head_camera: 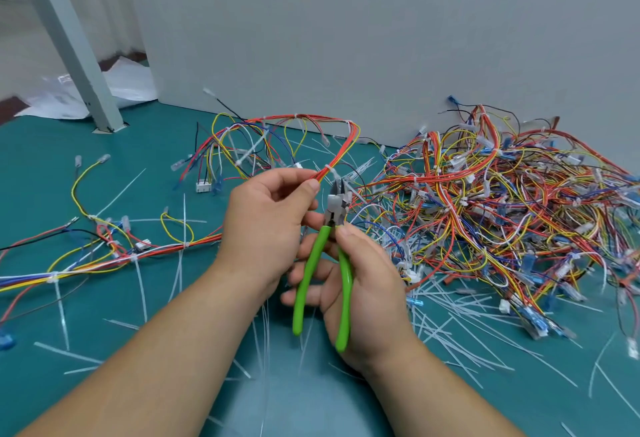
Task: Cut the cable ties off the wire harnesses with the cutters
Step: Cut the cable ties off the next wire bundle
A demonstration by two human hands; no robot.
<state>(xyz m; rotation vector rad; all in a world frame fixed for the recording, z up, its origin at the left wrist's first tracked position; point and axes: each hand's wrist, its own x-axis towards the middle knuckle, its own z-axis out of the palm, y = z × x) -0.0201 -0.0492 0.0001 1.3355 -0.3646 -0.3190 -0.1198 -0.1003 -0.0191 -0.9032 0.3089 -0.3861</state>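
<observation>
My left hand [266,225] pinches a red-and-yellow wire harness [341,154] between thumb and fingers, just left of a white cable tie [331,170] wrapped round the bundle. My right hand [363,284] grips the green-handled cutters [320,277]; the handles are spread and the steel jaws [337,191] point up, right beside that tie. The harness arcs up and away to the left over the green mat [156,166].
A big tangled heap of harnesses [502,204] fills the right side against the grey wall [346,38]. Another harness [104,256] lies along the left. Several cut white tie strips [460,319] litter the mat. A grey post [69,45] stands at the back left.
</observation>
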